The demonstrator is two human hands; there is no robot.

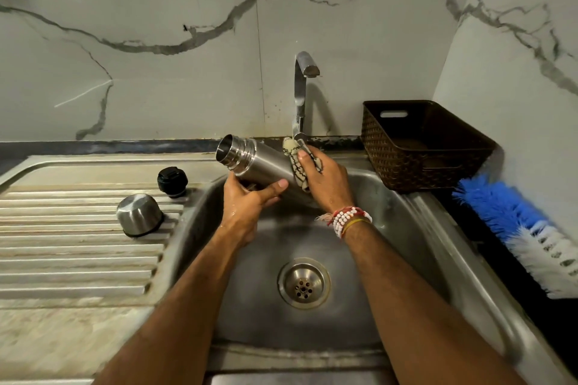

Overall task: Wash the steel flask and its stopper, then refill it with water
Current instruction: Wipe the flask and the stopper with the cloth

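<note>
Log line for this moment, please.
step: scrubbing | left hand: grips flask | right hand: holds scrub cloth on flask | stopper: on drainboard

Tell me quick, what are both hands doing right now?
Left hand: grips the flask.
Right hand: holds a cloth against the flask.

The cylindrical steel flask [259,166] lies tilted over the stainless steel sink basin [391,228], mouth toward ten o'clock. On the ribbed steel drainboard [78,228] at the basin's nine o'clock stand the round black stopper [172,182] and, at its seven o'clock, the domed steel cup [139,214]. The chrome tap [301,87] rises at twelve, the woven brown basket [422,147] sits at two, and the blue-and-white bristle brush [531,228] lies at three, seemingly on the dark counter [488,247].
</note>
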